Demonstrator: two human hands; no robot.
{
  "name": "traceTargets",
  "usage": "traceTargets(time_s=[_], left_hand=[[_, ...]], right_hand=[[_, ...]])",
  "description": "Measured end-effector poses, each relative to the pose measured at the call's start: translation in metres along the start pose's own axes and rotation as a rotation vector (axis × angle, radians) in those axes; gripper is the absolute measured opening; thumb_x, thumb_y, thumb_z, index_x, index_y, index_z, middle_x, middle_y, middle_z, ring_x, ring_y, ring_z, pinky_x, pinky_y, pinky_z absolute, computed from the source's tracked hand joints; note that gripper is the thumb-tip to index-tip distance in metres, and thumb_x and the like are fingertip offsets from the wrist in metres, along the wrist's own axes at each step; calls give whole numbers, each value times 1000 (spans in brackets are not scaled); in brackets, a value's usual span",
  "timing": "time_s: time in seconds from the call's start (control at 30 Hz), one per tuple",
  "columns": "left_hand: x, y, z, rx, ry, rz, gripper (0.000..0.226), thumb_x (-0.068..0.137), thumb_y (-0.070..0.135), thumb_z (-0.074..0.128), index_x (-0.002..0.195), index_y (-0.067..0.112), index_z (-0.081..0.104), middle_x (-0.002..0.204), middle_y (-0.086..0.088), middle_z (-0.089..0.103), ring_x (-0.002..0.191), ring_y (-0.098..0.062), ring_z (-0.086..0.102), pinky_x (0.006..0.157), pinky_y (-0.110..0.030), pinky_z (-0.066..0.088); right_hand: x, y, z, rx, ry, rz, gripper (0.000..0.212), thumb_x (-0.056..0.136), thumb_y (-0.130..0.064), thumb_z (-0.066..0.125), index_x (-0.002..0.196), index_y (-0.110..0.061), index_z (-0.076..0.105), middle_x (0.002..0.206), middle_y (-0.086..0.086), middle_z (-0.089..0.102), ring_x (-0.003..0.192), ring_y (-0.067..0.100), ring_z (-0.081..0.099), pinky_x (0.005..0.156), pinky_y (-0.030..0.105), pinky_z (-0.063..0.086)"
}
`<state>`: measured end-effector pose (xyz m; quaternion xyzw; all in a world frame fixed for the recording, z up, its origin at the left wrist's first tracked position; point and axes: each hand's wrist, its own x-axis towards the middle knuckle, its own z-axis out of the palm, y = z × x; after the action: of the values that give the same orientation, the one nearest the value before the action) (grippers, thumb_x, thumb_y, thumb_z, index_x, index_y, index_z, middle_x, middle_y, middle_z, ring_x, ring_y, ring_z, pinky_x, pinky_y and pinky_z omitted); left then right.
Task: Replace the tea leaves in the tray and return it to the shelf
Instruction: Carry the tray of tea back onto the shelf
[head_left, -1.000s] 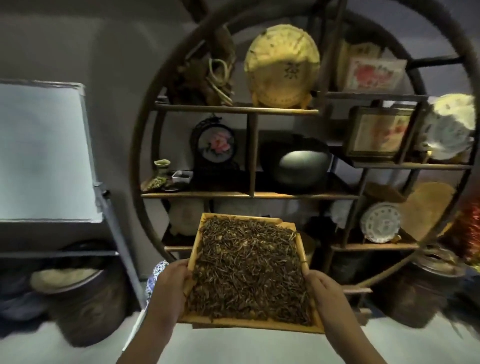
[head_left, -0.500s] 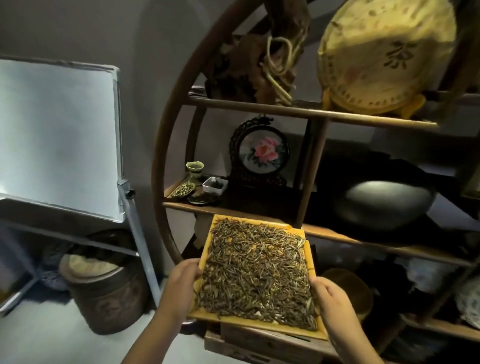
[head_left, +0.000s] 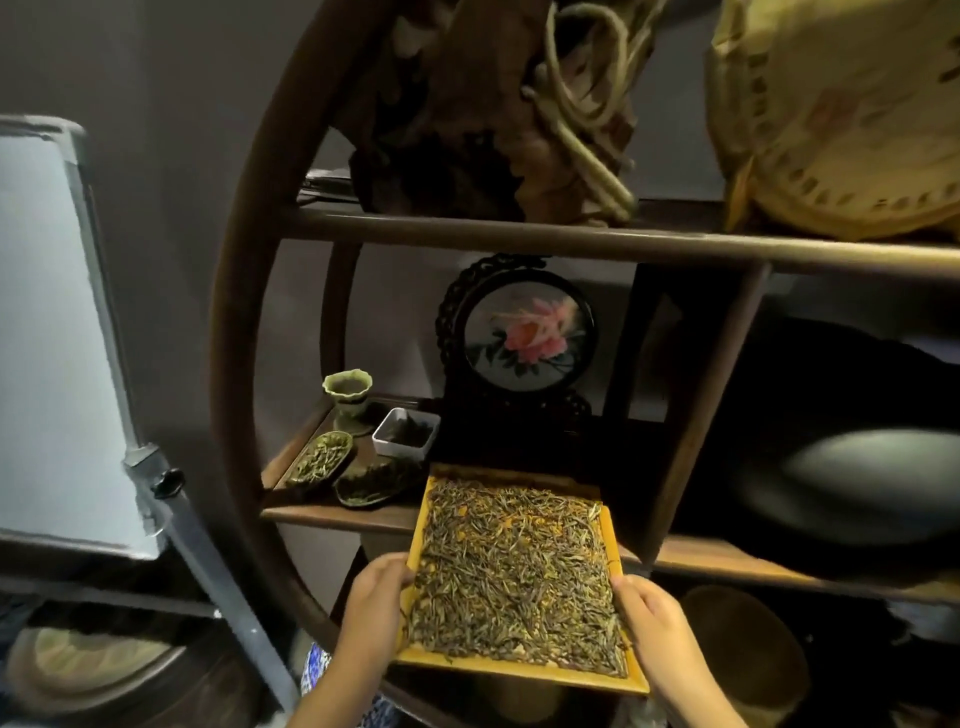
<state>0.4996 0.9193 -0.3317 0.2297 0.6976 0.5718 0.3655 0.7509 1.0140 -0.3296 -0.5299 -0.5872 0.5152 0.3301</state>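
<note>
A square yellow wooden tray (head_left: 519, 673) is covered with dark, thin tea leaves (head_left: 514, 566). My left hand (head_left: 376, 603) grips its left rim and my right hand (head_left: 657, 626) grips its right rim, thumbs on top. The tray's far edge reaches over the front of the middle board (head_left: 337, 514) of the round dark wooden shelf (head_left: 249, 291), just in front of a round framed flower picture (head_left: 527, 338). The near half of the tray still hangs out in front of the shelf.
Left of the tray on the same board stand a green cup (head_left: 347, 392), a small white square dish (head_left: 406, 434) and two leaf-shaped dishes of tea (head_left: 319, 460). An upright post (head_left: 696, 415) bounds the compartment on the right. A whiteboard easel (head_left: 57, 338) stands at left.
I have stepped closer to the shelf. The tray has moved up and forward, from below the middle board to level with it, its far edge now over the board.
</note>
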Motion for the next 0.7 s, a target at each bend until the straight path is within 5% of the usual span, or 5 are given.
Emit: traceTargets(time_s=[0.13, 0.4, 0.53, 0.7], left_hand=[[41, 6, 2, 20, -44, -6, 26, 97, 9, 44, 97, -3, 67, 89, -11, 68, 81, -18, 61, 59, -20, 43], [76, -1, 5, 14, -21, -56, 27, 95, 7, 47, 85, 6, 72, 82, -7, 72, 83, -19, 64, 62, -29, 40], [76, -6, 9, 59, 41, -50, 24, 90, 8, 54, 69, 5, 66, 71, -8, 66, 73, -21, 58, 62, -32, 38], [66, -10, 13, 80, 85, -66, 26, 91, 15, 56, 69, 2, 63, 63, -9, 61, 66, -22, 54, 60, -33, 36]], right_hand=[[26, -2, 16, -18, 33, 22, 31, 99, -18, 45, 86, -13, 72, 75, -6, 74, 70, -3, 67, 53, 4, 43], [50, 7, 30, 8, 98, 96, 31, 97, -16, 50, 76, -19, 73, 73, -6, 73, 80, 8, 67, 61, 15, 43], [52, 7, 26, 68, 149, 156, 36, 94, -20, 55, 63, -13, 73, 63, -1, 73, 57, 5, 68, 46, 13, 45], [49, 5, 24, 116, 151, 209, 39, 93, -28, 57, 64, -9, 75, 69, 12, 74, 69, 29, 72, 71, 40, 55]])
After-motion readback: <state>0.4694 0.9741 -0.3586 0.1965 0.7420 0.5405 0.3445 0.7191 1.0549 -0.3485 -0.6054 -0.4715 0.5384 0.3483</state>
